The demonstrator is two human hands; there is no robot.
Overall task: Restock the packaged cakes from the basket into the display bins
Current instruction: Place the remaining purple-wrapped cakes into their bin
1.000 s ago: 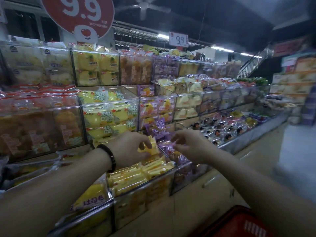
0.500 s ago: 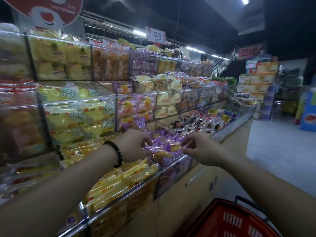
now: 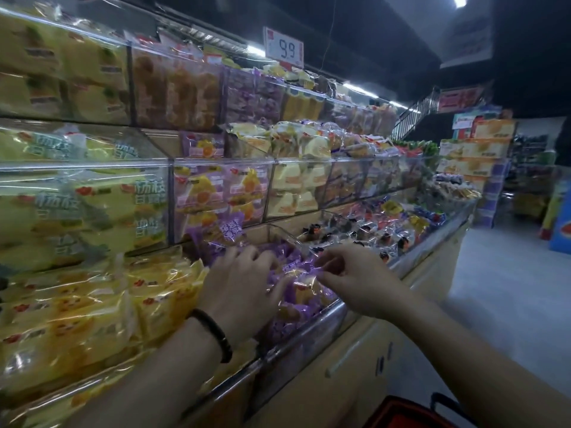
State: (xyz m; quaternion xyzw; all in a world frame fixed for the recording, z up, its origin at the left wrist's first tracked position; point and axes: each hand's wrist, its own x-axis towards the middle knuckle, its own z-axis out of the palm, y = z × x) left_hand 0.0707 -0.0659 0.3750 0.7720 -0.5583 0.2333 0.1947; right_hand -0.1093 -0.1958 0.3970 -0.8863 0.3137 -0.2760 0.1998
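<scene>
On my screen the purple cake packs (image 3: 304, 288) show thin, clear plastic film, glossy and crinkled, catching the light. The yellow packs (image 3: 92, 307) have the same shiny wrap. The display bins (image 3: 222, 161) have smooth, transparent plastic walls. A polished metal rail (image 3: 309, 338) edges the front, and the cabinet (image 3: 324, 396) below looks matt and smooth. The basket (image 3: 398, 412) is red plastic.

- Left hand (image 3: 244, 285): palm down over purple-pack bin (image 3: 309, 332), fingers bent in, grip hidden; black band (image 3: 216, 333) on wrist.
- Right hand (image 3: 355, 279): above the bin's front rim, fingertips pinching a purple pack (image 3: 301, 284).
</scene>
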